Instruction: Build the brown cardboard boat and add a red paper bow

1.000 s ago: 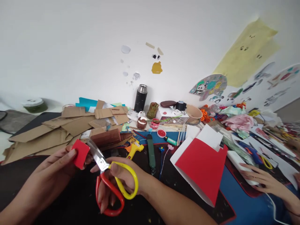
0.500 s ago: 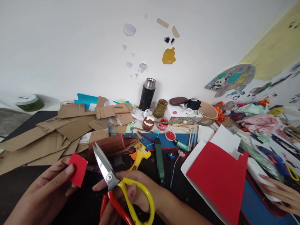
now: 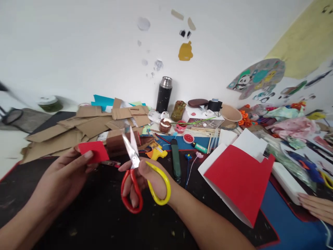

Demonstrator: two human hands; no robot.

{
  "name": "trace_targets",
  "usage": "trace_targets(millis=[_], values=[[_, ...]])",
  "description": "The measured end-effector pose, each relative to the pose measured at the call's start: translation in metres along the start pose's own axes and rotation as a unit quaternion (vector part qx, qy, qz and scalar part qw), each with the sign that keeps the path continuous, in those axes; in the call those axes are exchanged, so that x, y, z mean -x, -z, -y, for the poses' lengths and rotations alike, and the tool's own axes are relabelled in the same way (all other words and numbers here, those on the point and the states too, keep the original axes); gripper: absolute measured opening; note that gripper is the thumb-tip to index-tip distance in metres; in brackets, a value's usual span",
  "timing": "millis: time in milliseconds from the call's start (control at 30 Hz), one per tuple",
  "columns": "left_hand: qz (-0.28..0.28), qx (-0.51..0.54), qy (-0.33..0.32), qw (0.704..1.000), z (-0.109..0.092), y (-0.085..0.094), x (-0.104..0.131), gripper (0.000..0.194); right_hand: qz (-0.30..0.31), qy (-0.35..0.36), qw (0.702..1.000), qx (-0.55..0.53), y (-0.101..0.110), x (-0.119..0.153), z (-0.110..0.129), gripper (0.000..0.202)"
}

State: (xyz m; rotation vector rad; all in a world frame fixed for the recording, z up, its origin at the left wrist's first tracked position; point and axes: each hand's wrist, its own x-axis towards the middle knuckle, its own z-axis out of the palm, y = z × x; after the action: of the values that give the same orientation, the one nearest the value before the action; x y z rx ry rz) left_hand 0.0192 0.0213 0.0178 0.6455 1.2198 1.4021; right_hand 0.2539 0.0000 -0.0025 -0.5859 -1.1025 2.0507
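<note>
A small piece of red corrugated paper (image 3: 97,152) is pinched between the thumb and fingers of my left hand (image 3: 69,170). My right hand (image 3: 149,178) is in the handles of a pair of scissors (image 3: 134,160), one handle red and the other yellow. The blades point up and away and stand slightly apart, just right of the red piece and not touching it. Behind the blades lies a brown-painted cardboard tube (image 3: 114,140). To the right rests a large red sheet (image 3: 239,177) with a notch cut in its far edge, on white paper (image 3: 210,163).
Cardboard scraps (image 3: 70,133) pile at the back left. A black thermos (image 3: 164,94), paint pots (image 3: 188,138), a yellow glue gun (image 3: 157,151) and a green utility knife (image 3: 176,161) stand or lie mid-table. Another person's hand (image 3: 316,205) touches a white box (image 3: 286,182) at right.
The red piece has turned so its ridged face lies more sideways. The scissors have swung more upright, and both handles now show. The camera view has shifted.
</note>
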Motion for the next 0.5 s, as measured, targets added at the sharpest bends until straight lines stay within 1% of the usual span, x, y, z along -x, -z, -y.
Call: trace_targets(millis=[133,233,367,500], values=[[0.031,0.034,-0.035,0.998,-0.008,-0.004,0.007,0.047,-0.052,0.021,0.998,0.034,-0.003,-0.003,-0.001,0.086],[0.047,0.047,-0.045,0.997,-0.009,-0.004,0.01,0.043,-0.075,0.036,0.995,0.063,-0.008,-0.003,-0.001,0.082],[0.065,0.036,-0.043,0.996,-0.006,-0.003,0.011,0.043,-0.086,0.037,0.991,0.098,-0.014,-0.002,-0.007,0.079],[0.091,0.016,-0.055,0.994,-0.001,-0.005,0.012,0.042,-0.1,0.027,0.987,0.126,-0.019,-0.001,-0.016,0.075]])
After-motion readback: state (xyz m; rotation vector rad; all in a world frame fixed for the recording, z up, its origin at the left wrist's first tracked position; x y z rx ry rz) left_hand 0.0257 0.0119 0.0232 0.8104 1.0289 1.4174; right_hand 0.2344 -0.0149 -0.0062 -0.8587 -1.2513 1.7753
